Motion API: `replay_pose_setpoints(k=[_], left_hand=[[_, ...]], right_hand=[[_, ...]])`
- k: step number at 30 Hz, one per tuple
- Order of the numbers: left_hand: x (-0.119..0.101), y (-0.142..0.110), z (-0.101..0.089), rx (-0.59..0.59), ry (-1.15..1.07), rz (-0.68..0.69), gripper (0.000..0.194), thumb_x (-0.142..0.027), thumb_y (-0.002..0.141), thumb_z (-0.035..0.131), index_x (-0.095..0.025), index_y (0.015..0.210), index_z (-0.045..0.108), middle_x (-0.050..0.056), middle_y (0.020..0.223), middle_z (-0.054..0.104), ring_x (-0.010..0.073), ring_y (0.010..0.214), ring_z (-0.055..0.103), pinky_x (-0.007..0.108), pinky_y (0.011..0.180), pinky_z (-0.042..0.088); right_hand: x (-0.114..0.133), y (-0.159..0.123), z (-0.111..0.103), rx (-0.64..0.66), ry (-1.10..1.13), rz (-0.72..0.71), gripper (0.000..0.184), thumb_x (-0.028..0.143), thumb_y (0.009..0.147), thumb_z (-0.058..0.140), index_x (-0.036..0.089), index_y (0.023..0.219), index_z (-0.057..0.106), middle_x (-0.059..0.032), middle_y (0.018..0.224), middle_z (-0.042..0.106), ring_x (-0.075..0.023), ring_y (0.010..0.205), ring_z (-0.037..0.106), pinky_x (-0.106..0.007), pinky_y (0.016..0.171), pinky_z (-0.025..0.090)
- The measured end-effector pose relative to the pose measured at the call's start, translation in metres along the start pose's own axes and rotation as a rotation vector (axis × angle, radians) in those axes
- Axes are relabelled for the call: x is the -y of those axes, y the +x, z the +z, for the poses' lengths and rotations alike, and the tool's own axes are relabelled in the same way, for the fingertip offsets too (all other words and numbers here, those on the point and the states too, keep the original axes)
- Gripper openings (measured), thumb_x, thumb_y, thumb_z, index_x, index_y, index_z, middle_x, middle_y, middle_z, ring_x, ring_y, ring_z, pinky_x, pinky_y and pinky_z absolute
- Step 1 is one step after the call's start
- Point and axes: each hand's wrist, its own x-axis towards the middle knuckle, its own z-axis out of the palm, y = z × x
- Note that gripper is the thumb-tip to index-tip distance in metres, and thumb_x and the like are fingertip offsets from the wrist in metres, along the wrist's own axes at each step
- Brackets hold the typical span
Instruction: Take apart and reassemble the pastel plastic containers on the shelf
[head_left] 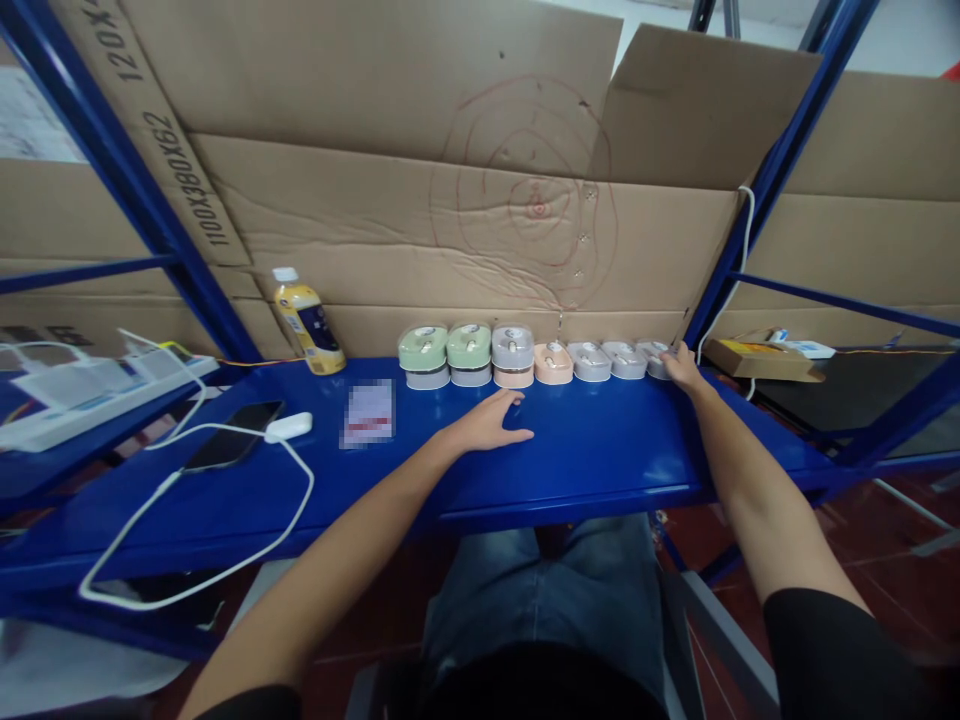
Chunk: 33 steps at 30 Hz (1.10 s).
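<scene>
A row of small rounded cases with clear lids stands along the back of the blue shelf. Two green cases (469, 345) sit on grey ones at the left, and a third stack has a grey case (513, 344) over a peach one. To their right come a single peach case (553, 364) and three single grey cases, including one in the middle (625, 361). At the row's right end, my right hand (681, 367) grips the last grey case (655, 360), partly hiding it. My left hand (491, 420) hovers in front of the stacks, thumb and fingers apart, holding nothing.
A yellow drink bottle (309, 325) stands at the back left. Nearer lie a blurred-out card (369, 413), a phone (234, 437) and a white cable (300, 500). Cardboard (360, 220) backs the blue shelf (585, 470). An open small box (761, 360) is at the far right.
</scene>
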Motion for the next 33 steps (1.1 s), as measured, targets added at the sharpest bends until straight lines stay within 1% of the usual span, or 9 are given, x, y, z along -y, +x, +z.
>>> replay_pose_setpoints(k=[3,6,10,13,16,19,26,31,33], left_hand=[[0.000,0.001,0.000,0.000,-0.001,-0.003,0.073,-0.059,0.079,0.076,-0.015,0.134,0.059,0.019,0.133,0.064,0.0371,0.126,0.063,0.052,0.109,0.049],[0.001,0.002,0.000,0.001,0.002,0.004,0.072,-0.059,0.080,0.075,-0.016,0.135,0.058,0.018,0.133,0.065,0.0357,0.125,0.063,0.051,0.108,0.050],[0.003,0.002,0.001,0.001,0.007,0.020,0.071,-0.060,0.082,0.074,-0.017,0.136,0.058,0.017,0.133,0.065,0.0346,0.125,0.064,0.050,0.107,0.050],[0.004,0.002,0.002,-0.015,-0.007,0.027,0.070,-0.061,0.080,0.075,-0.017,0.133,0.059,0.017,0.130,0.065,0.0357,0.123,0.064,0.051,0.107,0.051],[0.004,0.001,0.002,-0.024,-0.009,0.035,0.068,-0.059,0.080,0.075,-0.017,0.131,0.060,0.017,0.129,0.066,0.0360,0.123,0.064,0.052,0.108,0.050],[0.004,0.001,0.002,-0.017,0.000,0.032,0.068,-0.058,0.081,0.075,-0.017,0.132,0.059,0.017,0.130,0.065,0.0354,0.124,0.064,0.051,0.108,0.050],[0.001,0.002,0.004,-0.034,-0.036,0.005,0.079,-0.059,0.078,0.079,-0.016,0.140,0.054,0.019,0.134,0.063,0.0380,0.127,0.062,0.054,0.111,0.048],[-0.005,-0.001,0.003,-0.059,-0.135,-0.026,0.111,-0.064,0.065,0.089,-0.019,0.153,0.039,0.020,0.146,0.055,0.0392,0.133,0.058,0.055,0.114,0.046],[-0.006,-0.002,0.002,-0.062,-0.182,-0.009,0.117,-0.062,0.062,0.092,-0.020,0.155,0.035,0.020,0.150,0.051,0.0392,0.136,0.055,0.055,0.115,0.045]], right_hand=[[0.015,-0.012,-0.004,-0.100,-0.032,-0.010,0.077,0.047,0.096,0.043,-0.002,0.154,0.032,-0.0362,0.156,0.035,-0.0424,0.147,0.040,-0.054,0.120,0.034],[0.050,-0.033,-0.011,-0.241,-0.087,-0.250,0.072,0.047,0.097,0.041,0.002,0.152,0.039,-0.0302,0.159,0.035,-0.0399,0.150,0.036,-0.054,0.123,0.030],[0.119,-0.065,0.005,-0.006,-0.125,-0.699,0.073,0.051,0.091,0.053,0.007,0.150,0.047,-0.0246,0.160,0.041,-0.0416,0.150,0.036,-0.058,0.124,0.030],[0.162,-0.084,0.035,0.179,-0.129,-0.868,0.080,0.053,0.086,0.064,0.012,0.152,0.046,-0.0210,0.164,0.040,-0.0443,0.151,0.036,-0.060,0.124,0.032],[0.187,-0.097,0.059,0.330,-0.139,-0.849,0.082,0.053,0.083,0.069,0.012,0.151,0.047,-0.0221,0.165,0.037,-0.0464,0.153,0.032,-0.062,0.124,0.028],[0.191,-0.111,0.065,0.391,-0.156,-0.783,0.084,0.054,0.083,0.072,0.013,0.151,0.046,-0.0233,0.166,0.036,-0.0473,0.154,0.031,-0.065,0.124,0.026],[0.155,-0.169,0.005,0.357,0.010,-0.881,0.070,0.070,0.088,0.064,0.023,0.138,0.057,-0.0171,0.153,0.053,-0.0446,0.145,0.045,-0.061,0.117,0.040],[0.164,-0.199,-0.023,0.374,-0.115,-0.501,0.079,0.080,0.084,0.060,0.017,0.132,0.058,-0.0231,0.120,0.069,-0.0460,0.112,0.068,-0.057,0.091,0.056],[0.174,-0.202,-0.022,0.420,-0.151,-0.498,0.082,0.077,0.085,0.062,0.014,0.137,0.055,-0.0237,0.118,0.070,-0.0447,0.109,0.070,-0.054,0.089,0.056]])
